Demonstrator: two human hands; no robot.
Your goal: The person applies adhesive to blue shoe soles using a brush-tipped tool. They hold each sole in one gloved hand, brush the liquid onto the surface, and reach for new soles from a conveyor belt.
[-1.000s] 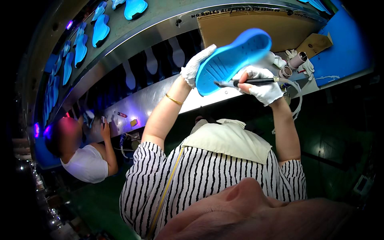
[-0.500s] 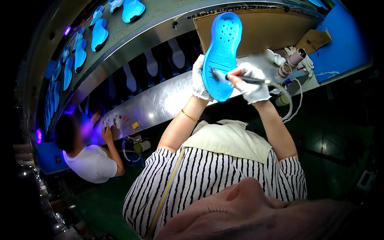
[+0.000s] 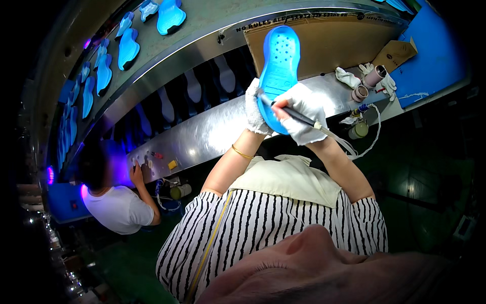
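A bright blue shoe sole (image 3: 280, 66) is held up over the metal ledge, its end with small holes pointing away from me. My left hand (image 3: 256, 110), in a white glove, grips the sole along its left edge. In my right hand (image 3: 307, 114), also gloved with some fingertips bare, is a brush (image 3: 296, 116) with a dark handle and a pale hose trailing from its rear. The brush tip rests at the sole's left edge, close to my left fingers. My right hand covers part of the sole's near right side.
Beyond the steel ledge (image 3: 215, 123) leans a cardboard sheet (image 3: 334, 43). Spools (image 3: 374, 76) and white gloves (image 3: 348, 77) lie at right, above a hanging jar (image 3: 358, 130). Blue soles ride a belt (image 3: 207, 12) at upper left. A co-worker (image 3: 119, 207) sits left, near a yellow block (image 3: 172, 165).
The sole has come slightly lower and to the left. My right hand has moved left and down, taking the brush tip from the sole's middle area to its left edge.
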